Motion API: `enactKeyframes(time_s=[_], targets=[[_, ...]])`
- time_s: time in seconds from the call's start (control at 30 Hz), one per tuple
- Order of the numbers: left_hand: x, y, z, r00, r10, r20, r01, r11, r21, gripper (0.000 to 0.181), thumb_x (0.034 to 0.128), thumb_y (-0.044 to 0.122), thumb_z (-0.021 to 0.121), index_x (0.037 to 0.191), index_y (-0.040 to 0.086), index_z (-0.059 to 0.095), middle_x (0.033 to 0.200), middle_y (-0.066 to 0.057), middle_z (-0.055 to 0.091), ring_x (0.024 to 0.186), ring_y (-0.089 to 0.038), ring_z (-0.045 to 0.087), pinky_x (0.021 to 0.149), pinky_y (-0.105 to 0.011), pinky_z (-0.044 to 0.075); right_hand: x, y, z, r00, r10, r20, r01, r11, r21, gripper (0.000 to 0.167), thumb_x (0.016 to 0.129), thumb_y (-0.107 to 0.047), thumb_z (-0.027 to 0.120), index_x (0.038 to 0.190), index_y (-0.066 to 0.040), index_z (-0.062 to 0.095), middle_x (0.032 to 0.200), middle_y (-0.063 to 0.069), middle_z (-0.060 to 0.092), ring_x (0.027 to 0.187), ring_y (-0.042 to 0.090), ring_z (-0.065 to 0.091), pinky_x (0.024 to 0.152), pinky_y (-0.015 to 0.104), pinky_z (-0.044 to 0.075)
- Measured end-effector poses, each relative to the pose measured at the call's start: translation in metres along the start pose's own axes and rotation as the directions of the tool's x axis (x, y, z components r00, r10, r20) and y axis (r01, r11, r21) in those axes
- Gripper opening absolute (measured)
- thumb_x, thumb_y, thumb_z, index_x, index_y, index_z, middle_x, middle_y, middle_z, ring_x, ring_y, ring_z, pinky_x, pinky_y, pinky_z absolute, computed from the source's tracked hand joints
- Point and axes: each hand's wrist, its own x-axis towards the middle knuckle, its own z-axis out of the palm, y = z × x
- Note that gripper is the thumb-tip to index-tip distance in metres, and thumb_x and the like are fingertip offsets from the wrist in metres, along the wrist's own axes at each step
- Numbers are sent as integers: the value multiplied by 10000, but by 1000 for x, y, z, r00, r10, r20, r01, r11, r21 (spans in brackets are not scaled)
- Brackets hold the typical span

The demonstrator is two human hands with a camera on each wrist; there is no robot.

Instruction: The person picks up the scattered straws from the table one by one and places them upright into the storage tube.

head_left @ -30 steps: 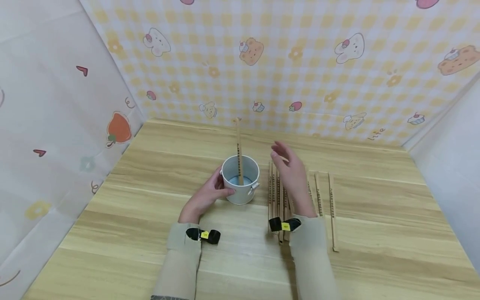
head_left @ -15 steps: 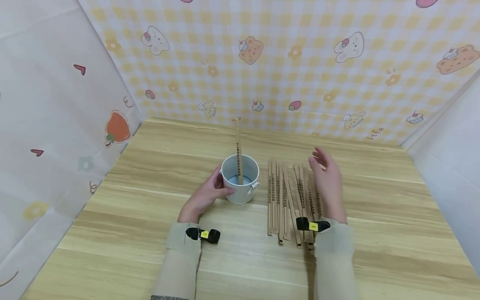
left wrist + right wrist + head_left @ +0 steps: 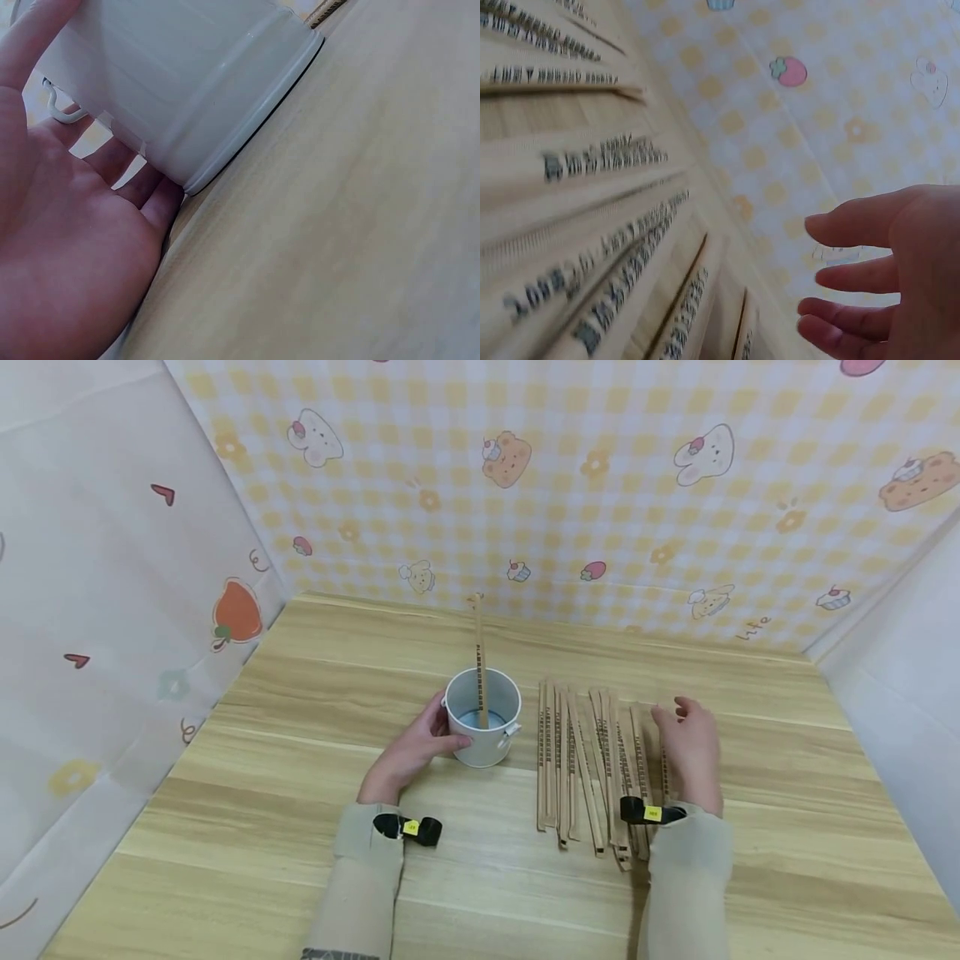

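Note:
My left hand (image 3: 411, 753) holds a small white metal bucket (image 3: 486, 750) by its left side, thumb in front and fingers round the back. In the left wrist view the bucket (image 3: 172, 82) stands on the table. One paper-wrapped straw (image 3: 481, 652) leans upright inside it, rising well above the rim. To the right, several paper-wrapped straws (image 3: 558, 760) with dark print lie side by side. Over the rightmost one hovers my right hand (image 3: 692, 752), hiding part of it. In the right wrist view that hand (image 3: 922, 277) has loosely bent fingers apart from the straws (image 3: 630, 277), holding nothing.
The wood-grain table (image 3: 247, 827) reaches back to a yellow checked cloth (image 3: 570, 502) with cartoon prints. White cloth walls stand at left (image 3: 112, 568) and right (image 3: 900, 652). Some straws overlap or lie slightly askew.
My right hand has moved rightward across the row of straws and a little nearer, uncovering the middle ones. The left hand and bucket have stayed in place.

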Motion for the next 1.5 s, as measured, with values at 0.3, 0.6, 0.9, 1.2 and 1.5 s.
enactKeyframes(time_s=[0.3, 0.6, 0.9, 1.2, 1.5], targets=[[-4, 12, 3, 999, -26, 18, 26, 1000, 3, 819, 770, 64, 677, 1414, 213, 194, 1415, -58, 257, 1318, -193, 177, 1070, -370, 139, 0, 18, -4, 991, 71, 114, -57, 990, -126, 680, 898, -353, 451, 1345, 109, 230, 1257, 339, 385, 1099, 443, 426, 874, 517, 400], [0, 2, 0, 1000, 7, 13, -7, 1000, 3, 801, 750, 130, 709, 1386, 283, 245, 1385, -21, 301, 1303, -164, 215, 1070, -367, 151, 2, 27, -3, 990, 89, 109, -68, 980, -185, 526, 866, -319, 523, 1204, 75, 440, 1130, 260, 507, 934, 352, 513, 708, 416, 453], [0, 2, 1, 1000, 19, 16, -20, 1000, 8, 789, 745, 145, 714, 1379, 272, 260, 1382, -31, 309, 1304, -167, 217, 1071, -365, 148, 3, 32, 2, 997, 64, 35, -55, 974, -221, 311, 843, -270, 539, 933, 12, 635, 846, 133, 616, 681, 223, 523, 515, 283, 405], [0, 0, 0, 1000, 5, 7, -5, 1000, 16, 792, 745, 147, 715, 1377, 286, 259, 1388, -15, 298, 1306, -157, 205, 1071, -359, 146, 2, 29, -2, 994, 75, 75, -58, 977, -207, 360, 864, -306, 467, 975, 3, 615, 825, 109, 592, 668, 219, 500, 501, 274, 409], [-1, 6, 2, 1000, -1, 29, 1, 1000, -7, 802, 774, 64, 674, 1409, 219, 208, 1420, -56, 250, 1323, -177, 164, 1075, -356, 121, -5, 0, -17, 999, -11, -48, 7, 996, -85, 543, 887, -469, 423, 1139, -2, 537, 1024, 159, 575, 833, 261, 529, 651, 344, 421]])
